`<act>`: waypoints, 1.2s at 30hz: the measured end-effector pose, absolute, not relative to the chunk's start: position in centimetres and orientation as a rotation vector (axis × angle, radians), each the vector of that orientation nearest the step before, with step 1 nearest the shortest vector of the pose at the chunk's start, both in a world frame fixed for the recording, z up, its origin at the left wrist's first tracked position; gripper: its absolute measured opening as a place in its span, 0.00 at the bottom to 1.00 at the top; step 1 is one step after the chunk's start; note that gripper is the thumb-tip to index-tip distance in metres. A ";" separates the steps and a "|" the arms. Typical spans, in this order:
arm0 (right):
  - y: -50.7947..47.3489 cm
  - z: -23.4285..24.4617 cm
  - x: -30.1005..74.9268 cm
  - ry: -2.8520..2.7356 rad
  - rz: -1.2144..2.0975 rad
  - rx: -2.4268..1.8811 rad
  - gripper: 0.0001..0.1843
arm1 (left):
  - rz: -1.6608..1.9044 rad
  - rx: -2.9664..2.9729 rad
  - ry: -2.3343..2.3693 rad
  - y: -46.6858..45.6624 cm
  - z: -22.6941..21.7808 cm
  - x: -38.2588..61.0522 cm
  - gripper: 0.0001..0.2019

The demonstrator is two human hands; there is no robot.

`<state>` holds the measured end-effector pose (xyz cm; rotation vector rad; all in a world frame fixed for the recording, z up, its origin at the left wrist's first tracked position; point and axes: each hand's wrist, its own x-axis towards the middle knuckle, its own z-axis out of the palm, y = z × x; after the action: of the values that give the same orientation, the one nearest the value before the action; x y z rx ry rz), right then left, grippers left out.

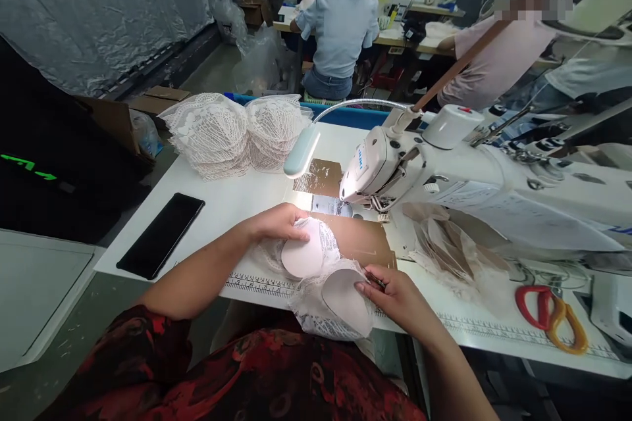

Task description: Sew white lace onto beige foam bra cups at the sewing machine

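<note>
A white lace bra [343, 302] with two smooth pale cups lies across the table's front edge, its lower cup hanging partly over it. My left hand [284, 222] is closed on the upper rim of the left cup, thumb on the inner face. At the right cup, my right hand [388, 293] pinches the edge between thumb and fingers. Something small and dark shows among the right fingers, too little of it to name. Just beyond the bra stands a white sewing machine [380, 164], its needle area lit by a lamp [302, 150].
Stacked lace cups [210, 138] sit at the table's far left. A black phone [162, 235] lies on the left. Scissors with red and yellow handles [550, 316] rest at right, near sheer fabric pieces [444, 243]. A printed ruler [257, 285] runs along the front edge. People sit at tables beyond.
</note>
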<state>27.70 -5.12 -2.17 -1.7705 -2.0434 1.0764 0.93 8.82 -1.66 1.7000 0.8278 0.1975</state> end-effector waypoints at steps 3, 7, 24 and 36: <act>-5.2 -1.7 27.9 -2.035 0.981 -1.738 0.16 | 0.153 1.818 0.844 8.5 -1.3 0.7 0.08; -4.8 -0.5 28.2 -2.058 1.038 -1.761 0.16 | -0.062 2.009 0.792 8.9 -0.5 1.2 0.08; 3.0 -3.1 26.2 -2.187 0.603 -1.595 0.15 | 0.309 2.750 0.937 6.5 -2.4 5.4 0.13; 2.5 -4.0 25.0 -2.234 0.327 -1.764 0.14 | 0.220 2.586 0.401 11.0 -1.8 4.3 0.18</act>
<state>25.05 2.54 -3.98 -1.7640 -2.2336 0.3272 4.35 11.01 -1.79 2.5864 0.4011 0.2201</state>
